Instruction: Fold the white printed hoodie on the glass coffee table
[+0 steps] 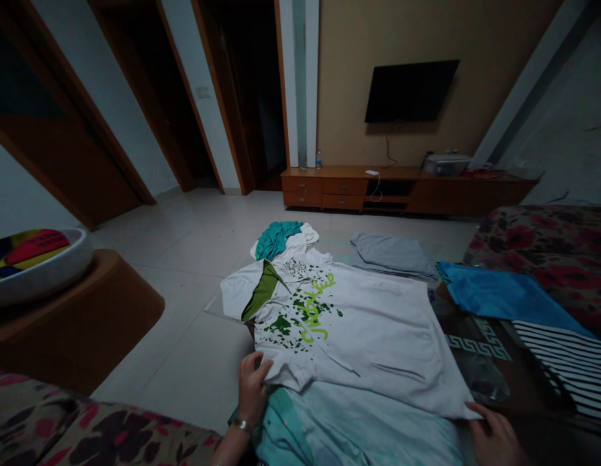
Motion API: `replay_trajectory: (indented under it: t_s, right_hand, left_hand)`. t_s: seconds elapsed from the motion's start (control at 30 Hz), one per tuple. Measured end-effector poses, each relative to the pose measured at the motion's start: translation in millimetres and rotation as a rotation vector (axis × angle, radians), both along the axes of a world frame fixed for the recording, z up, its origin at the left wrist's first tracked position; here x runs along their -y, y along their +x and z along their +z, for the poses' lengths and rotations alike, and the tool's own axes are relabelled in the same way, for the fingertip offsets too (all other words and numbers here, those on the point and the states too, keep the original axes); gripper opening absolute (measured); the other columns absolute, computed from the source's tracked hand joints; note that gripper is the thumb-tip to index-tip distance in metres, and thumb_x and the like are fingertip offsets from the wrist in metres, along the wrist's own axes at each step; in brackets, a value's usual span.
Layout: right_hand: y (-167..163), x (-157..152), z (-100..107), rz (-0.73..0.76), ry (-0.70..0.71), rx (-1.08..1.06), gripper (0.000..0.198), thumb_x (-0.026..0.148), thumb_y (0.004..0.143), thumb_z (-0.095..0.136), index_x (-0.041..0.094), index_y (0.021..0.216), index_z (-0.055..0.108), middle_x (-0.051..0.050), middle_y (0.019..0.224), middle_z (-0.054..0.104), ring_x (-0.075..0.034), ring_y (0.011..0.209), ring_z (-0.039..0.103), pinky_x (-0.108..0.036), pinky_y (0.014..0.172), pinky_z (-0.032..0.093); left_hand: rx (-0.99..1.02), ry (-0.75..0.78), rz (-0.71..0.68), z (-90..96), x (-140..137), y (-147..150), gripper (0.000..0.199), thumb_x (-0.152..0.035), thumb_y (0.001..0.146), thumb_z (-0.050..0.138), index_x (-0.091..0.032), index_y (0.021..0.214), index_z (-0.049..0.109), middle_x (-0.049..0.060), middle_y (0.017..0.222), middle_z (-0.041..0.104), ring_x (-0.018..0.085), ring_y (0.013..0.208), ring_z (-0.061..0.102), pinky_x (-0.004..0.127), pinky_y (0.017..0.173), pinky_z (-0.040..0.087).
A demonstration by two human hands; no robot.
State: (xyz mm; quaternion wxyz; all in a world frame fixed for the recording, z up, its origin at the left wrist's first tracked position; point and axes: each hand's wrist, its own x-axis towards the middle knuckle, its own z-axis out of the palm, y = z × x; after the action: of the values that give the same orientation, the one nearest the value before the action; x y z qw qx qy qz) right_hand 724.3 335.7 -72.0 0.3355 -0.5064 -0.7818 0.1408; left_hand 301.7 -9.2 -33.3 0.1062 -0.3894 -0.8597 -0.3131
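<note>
A white T-shirt (368, 323) with a green splatter print lies spread flat on a glass-topped table (470, 349). My left hand (252, 387), with a metal bracelet on the wrist, grips the shirt's near left edge by the sleeve. My right hand (495, 435) rests at the shirt's bottom hem corner, fingers touching the cloth. A pale teal garment (349, 427) lies under the shirt, close to me. A teal and white heap of clothes (280, 238) sits at the shirt's far end.
A folded grey garment (392, 254), a blue garment (499, 294) and a black-and-white striped one (572, 362) lie to the right. Floral sofas (548, 246) flank the table. A wooden stool with a bowl (43, 265) stands left; a TV cabinet (378, 188) is far back.
</note>
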Motion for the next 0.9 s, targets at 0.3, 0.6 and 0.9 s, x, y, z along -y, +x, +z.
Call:
replay_trajectory:
  t_s: [0.3,0.6,0.9]
  right_hand:
    - [13.7,-7.5,-13.5,0.076,0.169,0.117,0.038,0.034,0.079,0.040,0.013,0.098,0.065,-0.015,0.095,0.062,-0.031,0.084,0.060,-0.043,0.073,0.047]
    - [-157.3,112.1,61.0,0.751,0.296,0.090,0.050,0.008,0.083,0.040,0.024,0.131,0.048,-0.010,0.122,0.054,-0.023,0.113,0.050,-0.040,0.093,0.045]
    - [-285.2,182.4,58.6,0.947,0.333,0.055,0.045,0.009,0.085,0.053,0.021,0.128,0.051,-0.011,0.122,0.058,-0.023,0.116,0.049,-0.042,0.096,0.042]
  left_hand:
    - [-0.081,-0.051,-0.304,-14.5,1.7,-1.4,0.030,-0.016,0.080,0.048,-0.020,0.103,0.066,0.012,0.119,0.057,0.025,0.112,0.050,0.043,0.093,0.045]
    - [-0.184,-0.136,0.064,-5.3,23.0,-76.5,0.065,0.000,0.071,0.038,-0.017,0.133,0.047,0.014,0.136,0.045,0.028,0.125,0.041,0.045,0.101,0.038]
    - [-0.274,-0.374,-0.029,20.4,28.9,-195.0,0.061,-0.009,0.079,0.046,-0.019,0.139,0.040,0.012,0.148,0.036,0.026,0.137,0.028,0.046,0.108,0.026]
